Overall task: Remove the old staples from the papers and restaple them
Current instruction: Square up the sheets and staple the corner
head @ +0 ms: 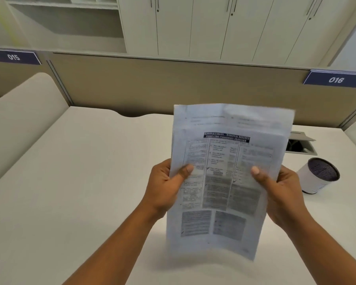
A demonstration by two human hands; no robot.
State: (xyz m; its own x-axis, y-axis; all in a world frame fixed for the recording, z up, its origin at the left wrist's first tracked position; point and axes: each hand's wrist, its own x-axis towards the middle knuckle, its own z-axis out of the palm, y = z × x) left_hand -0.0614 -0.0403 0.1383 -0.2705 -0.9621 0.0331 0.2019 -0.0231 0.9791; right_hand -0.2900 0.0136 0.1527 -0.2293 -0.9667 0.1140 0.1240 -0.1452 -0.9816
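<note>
Left hand (164, 188) and right hand (282, 194) are each pinching a side edge of the papers (224, 182), thumbs in front, holding them upright between the grips over the desk (80, 182), probably squaring the sheets before unstapling.

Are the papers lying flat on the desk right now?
No, the left hand and right hand grip the papers by their side edges and hold them upright, not flat on the desk.
</note>
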